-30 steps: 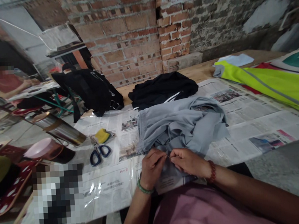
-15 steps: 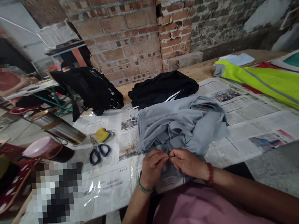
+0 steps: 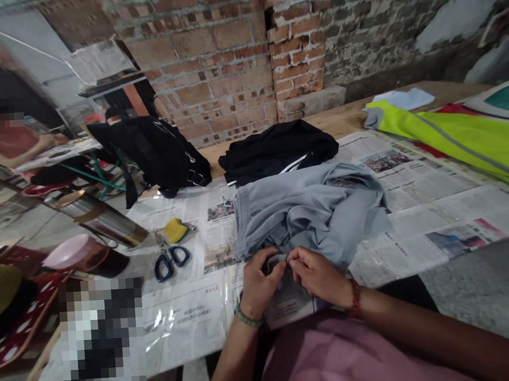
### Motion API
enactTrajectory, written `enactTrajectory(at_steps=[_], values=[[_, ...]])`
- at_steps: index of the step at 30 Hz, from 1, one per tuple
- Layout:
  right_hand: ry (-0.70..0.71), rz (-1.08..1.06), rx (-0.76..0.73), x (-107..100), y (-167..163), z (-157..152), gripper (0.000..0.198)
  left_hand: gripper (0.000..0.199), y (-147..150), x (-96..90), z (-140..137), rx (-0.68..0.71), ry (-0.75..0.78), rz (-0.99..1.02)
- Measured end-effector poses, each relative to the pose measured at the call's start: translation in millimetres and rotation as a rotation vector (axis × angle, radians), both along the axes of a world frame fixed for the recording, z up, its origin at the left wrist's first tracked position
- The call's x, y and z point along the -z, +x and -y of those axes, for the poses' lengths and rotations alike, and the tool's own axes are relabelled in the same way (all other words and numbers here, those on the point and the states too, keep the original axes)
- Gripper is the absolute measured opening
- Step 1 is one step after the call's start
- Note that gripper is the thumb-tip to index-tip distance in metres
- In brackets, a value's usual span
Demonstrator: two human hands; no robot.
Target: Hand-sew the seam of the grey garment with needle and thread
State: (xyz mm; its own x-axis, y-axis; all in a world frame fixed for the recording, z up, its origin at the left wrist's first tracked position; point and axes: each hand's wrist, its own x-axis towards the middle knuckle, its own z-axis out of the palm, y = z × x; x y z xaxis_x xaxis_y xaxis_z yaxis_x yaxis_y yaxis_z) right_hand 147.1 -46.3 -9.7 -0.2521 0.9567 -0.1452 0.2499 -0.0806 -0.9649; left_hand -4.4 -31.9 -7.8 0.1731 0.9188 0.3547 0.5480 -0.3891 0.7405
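A crumpled grey garment [image 3: 311, 210] lies on the newspaper-covered table, its near edge reaching my fingers. My left hand [image 3: 262, 279], with a green bead bracelet at the wrist, pinches a fold of this cloth between thumb and fingers. Close beside it, my right hand [image 3: 317, 273] is closed in a pinch at the same edge, a red bracelet on its wrist. Whether a needle or thread sits between the right fingertips is too small to tell. Blue-handled scissors [image 3: 172, 261] and a small yellow-green piece [image 3: 174, 230] lie to the left.
A steel flask [image 3: 105, 217] and a dark cup with a pink lid [image 3: 86, 255] stand at the left. Behind the garment are a black bag [image 3: 157, 153] and folded black clothing [image 3: 278, 149]. A neon-yellow garment [image 3: 462, 137] lies right. A person [image 3: 10, 142] sits at another table.
My left thumb and fingers have parted slightly, showing a grey fold between them. My right fingers have shifted a little on the cloth edge. The garment stays in place.
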Motion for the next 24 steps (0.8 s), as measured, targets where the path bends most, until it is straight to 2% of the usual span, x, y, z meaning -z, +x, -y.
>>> enactTrajectory(at_steps=[3, 6, 9, 11, 13, 15, 17, 18, 20, 24], values=[[0.005, 0.006, 0.020, -0.1, -2.0, -1.7, 0.008, 0.007, 0.3, 2.3, -1.1, 0.109, 0.028, -0.010], [0.005, -0.034, 0.028, -1.1, -4.7, -2.4, 0.007, 0.012, 0.9, 1.7, -0.2, 0.222, 0.125, -0.033], [0.006, -0.032, -0.010, -6.3, -2.9, -1.7, 0.013, 0.014, 1.2, -0.2, 1.2, 0.251, 0.166, -0.053], [0.027, 0.041, -0.059, -12.9, 3.9, -2.3, 0.020, 0.014, 1.1, -0.7, 1.7, 0.230, 0.180, -0.048], [0.144, 0.167, -0.049, -20.4, 14.8, -5.9, 0.022, 0.014, 1.0, -0.3, 1.5, 0.207, 0.193, -0.041], [0.355, 0.273, 0.045, -26.6, 26.5, -13.6, 0.022, 0.013, 0.9, 0.6, 1.0, 0.193, 0.206, -0.041], [0.549, 0.308, 0.125, -30.0, 34.7, -24.5, 0.021, 0.014, 1.0, 1.5, 0.4, 0.198, 0.215, -0.052], [0.597, 0.301, 0.122, -30.6, 36.5, -30.4, 0.021, 0.014, 1.1, 1.8, 0.2, 0.203, 0.222, -0.060], [0.591, 0.262, 0.032, -29.9, 35.2, -41.1, 0.021, 0.015, 1.3, 2.0, 0.2, 0.209, 0.247, -0.077], [0.378, 0.139, -0.206, -25.3, 22.6, -49.2, 0.027, 0.020, 1.6, 0.9, 2.1, 0.211, 0.321, -0.107]])
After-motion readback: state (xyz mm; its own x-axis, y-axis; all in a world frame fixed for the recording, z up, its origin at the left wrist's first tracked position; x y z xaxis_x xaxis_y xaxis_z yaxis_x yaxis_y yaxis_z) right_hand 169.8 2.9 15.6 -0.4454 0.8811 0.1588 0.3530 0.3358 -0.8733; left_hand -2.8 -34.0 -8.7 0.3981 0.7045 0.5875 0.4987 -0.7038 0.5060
